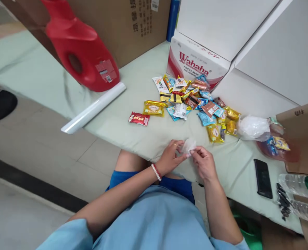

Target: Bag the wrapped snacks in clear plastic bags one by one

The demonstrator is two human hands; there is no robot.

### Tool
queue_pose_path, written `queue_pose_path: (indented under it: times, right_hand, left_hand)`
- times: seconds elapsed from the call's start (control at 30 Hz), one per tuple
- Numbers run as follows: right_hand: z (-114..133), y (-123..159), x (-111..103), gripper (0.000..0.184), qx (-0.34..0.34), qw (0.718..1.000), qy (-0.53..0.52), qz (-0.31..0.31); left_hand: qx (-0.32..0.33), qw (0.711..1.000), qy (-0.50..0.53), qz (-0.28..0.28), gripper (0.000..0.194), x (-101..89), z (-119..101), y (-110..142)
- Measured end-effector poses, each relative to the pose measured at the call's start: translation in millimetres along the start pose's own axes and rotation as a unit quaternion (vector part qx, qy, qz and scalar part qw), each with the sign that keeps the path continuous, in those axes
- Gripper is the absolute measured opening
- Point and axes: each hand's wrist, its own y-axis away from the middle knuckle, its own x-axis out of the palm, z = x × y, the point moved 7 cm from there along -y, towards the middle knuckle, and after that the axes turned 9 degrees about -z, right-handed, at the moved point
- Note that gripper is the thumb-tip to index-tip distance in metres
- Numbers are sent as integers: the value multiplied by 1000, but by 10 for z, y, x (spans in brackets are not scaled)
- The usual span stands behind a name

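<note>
1. My left hand and right hand pinch a crumpled clear plastic bag between fingertips, by the near edge of the counter.
2. Beyond them, a strip of cloth runs up to the snack packets, piled before the Wahaba box.
3. A white roll crosses the near edge, left.
4. My phone lies right.

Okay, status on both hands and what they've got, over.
Left hand and right hand both on crumpled clear plastic, over table's near edge. Snack packets piled just beyond; none between the hands.
</note>
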Motion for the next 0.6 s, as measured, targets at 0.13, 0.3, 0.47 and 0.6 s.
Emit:
queue_pose_path:
  times: [0.13, 0.3, 0.47, 0.6]
  right_hand:
    - [-79, 99, 40, 32, 27, 999, -30, 10]
    - [133, -224, -509, 34, -47, 991, -21, -124]
    - [679, -736, -944, 36, -228, 924, 159, -261]
    - [876, -698, -612, 53, -272, 909, 264, -175]
  left_hand:
    - [-134, 983, 125, -16, 33, 37, 219, -39]
    - [-213, 955, 194, -68, 46, -193, 352, -22]
    - [-205, 957, 193, -64, 47, -222, 344, 9]
    - [-183, 966, 174, -56, 46, -201, 349, 0]
